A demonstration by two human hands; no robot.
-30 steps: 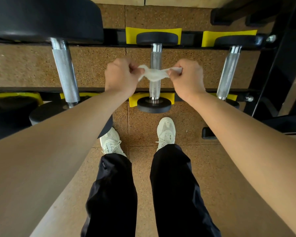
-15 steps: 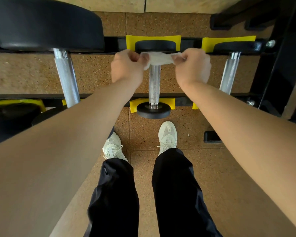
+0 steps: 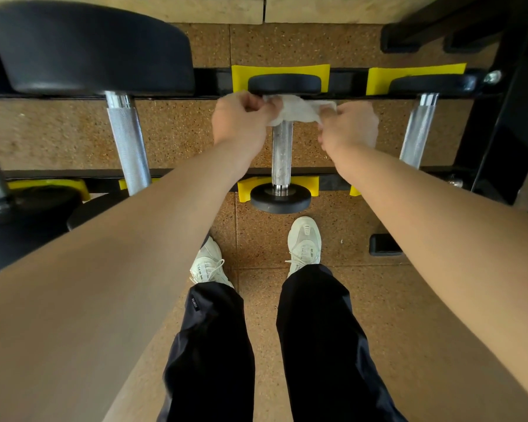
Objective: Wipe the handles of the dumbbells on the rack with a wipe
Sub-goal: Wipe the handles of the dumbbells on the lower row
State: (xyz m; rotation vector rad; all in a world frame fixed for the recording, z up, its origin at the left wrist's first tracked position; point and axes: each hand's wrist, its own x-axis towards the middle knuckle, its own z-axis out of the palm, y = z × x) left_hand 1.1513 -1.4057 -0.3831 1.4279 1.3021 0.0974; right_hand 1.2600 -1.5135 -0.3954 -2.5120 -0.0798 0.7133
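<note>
While reaching forward with both bare forearms, holds a crumpled white wipe [image 3: 296,111] draped over the far end of the middle dumbbell's knurled steel handle [image 3: 282,153], right up against the far black head [image 3: 284,84]. Grips the wipe's left end in the left hand [image 3: 240,120], fingers curled tight around the cloth, knuckles up. Pinches the other end in the right hand [image 3: 349,126], fingers likewise curled in on it. Leaves the rest of that handle bare down to the near head [image 3: 281,197].

Finds this dumbbell lying across the two black rails of the rack [image 3: 208,80], each head seated in a yellow cradle [image 3: 279,70]. Has a much bigger dumbbell to the left, with a broad black head [image 3: 95,47] and a thick knurled bar [image 3: 128,141], and a slimmer one to the right, its chrome bar [image 3: 416,132] near the right hand but apart from it.

Stands on speckled brown floor tiles [image 3: 287,239] in pale lace-up trainers [image 3: 304,242] and black trousers [image 3: 214,345], toes pointing at the rack, right foot just below the near head in view.
</note>
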